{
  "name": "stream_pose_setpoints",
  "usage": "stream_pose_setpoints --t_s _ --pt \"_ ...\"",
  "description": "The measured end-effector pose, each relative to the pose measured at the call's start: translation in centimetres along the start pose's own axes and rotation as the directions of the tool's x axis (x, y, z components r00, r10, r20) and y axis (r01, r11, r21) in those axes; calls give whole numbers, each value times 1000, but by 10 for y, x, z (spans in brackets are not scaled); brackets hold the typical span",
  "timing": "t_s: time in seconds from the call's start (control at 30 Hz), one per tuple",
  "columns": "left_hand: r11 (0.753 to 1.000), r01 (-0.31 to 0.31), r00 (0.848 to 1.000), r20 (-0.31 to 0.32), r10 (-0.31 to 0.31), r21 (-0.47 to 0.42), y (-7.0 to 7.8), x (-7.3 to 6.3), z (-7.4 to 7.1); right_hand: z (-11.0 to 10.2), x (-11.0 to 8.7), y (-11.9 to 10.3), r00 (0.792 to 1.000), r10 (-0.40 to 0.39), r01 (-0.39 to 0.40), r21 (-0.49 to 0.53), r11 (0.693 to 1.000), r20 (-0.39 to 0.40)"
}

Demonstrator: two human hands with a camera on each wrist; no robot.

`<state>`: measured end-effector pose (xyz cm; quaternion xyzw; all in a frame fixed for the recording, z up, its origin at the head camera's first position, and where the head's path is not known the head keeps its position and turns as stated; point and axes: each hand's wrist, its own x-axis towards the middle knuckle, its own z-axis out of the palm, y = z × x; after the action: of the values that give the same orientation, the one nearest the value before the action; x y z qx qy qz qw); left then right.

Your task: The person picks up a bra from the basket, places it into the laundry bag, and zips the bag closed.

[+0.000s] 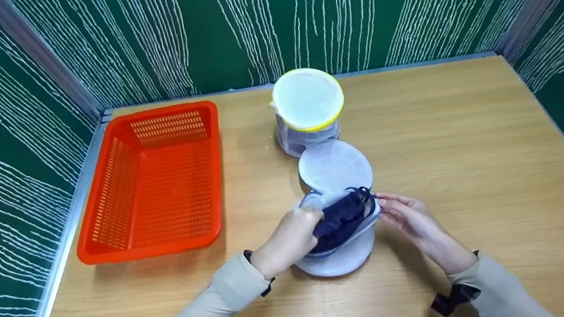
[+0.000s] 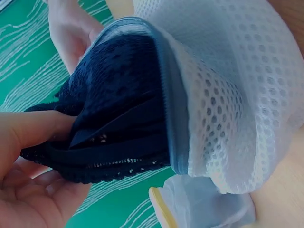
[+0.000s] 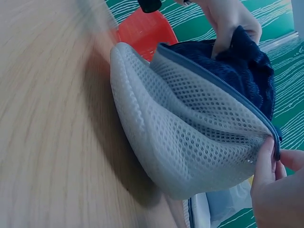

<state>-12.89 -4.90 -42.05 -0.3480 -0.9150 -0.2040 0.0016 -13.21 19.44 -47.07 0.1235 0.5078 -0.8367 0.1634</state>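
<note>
Mesh bag: on the head view I see a white mesh bag (image 1: 338, 265) standing on the table (image 1: 471, 152), its zipped rim (image 3: 223, 80) unfastened.
Dark lace fabric: I find this navy piece (image 1: 340, 219) in the bag's mouth, partly sticking out past the rim.
Round white panel: it (image 1: 335, 166) sits just behind the bag; I can't tell whether the two are joined.
Yellow-rimmed container: a whitish one (image 1: 308, 98) stands upright behind the panel.
Red basket: this slotted one (image 1: 169, 192) rests over on my left.
Left hand: I see it (image 1: 291, 241) gripping the lace, thumb on one side, fingers curled beneath.
Right hand: it (image 1: 411, 220) pinches the rim's other end.
Room: green walls (image 1: 201, 30) streaked white surround the wood-grain tabletop.
</note>
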Motion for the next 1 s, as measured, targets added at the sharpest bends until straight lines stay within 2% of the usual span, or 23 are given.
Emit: stream_pose_setpoints --t_s 0.1,0.2,0.3,0.43,0.53,0.67,0.73,0.8,0.9,1.0 --pt "999 -10 998 60 8 31 2 1 2 1 -2 -1 1000 13 -13 11 1000 6" --pt "996 -16 997 73 10 90 4 2 6 2 -3 -2 1000 16 -17 16 1000 12" --pt "976 -28 999 30 22 216 6 3 10 3 -4 -2 999 19 -19 27 999 26" --pt "923 -43 996 -55 69 383 8 4 20 4 -5 -3 998 29 -31 55 998 50" --pt "897 -32 991 -101 85 440 10 7 25 6 -6 -5 997 41 -45 74 996 61" --pt "878 -5 988 -132 77 478 10 12 28 9 -8 -7 994 67 -76 107 991 84" --pt "883 -21 991 -107 80 469 8 15 29 11 -9 -8 991 76 -90 129 988 109" --pt "904 -46 995 -57 77 426 4 17 31 13 -9 -9 988 79 -98 140 985 133" --pt "950 -60 998 32 53 307 -2 21 32 15 -9 -11 985 81 -102 138 985 153" --pt "983 -31 995 103 13 179 -8 25 30 15 -9 -12 984 88 -108 128 986 154"
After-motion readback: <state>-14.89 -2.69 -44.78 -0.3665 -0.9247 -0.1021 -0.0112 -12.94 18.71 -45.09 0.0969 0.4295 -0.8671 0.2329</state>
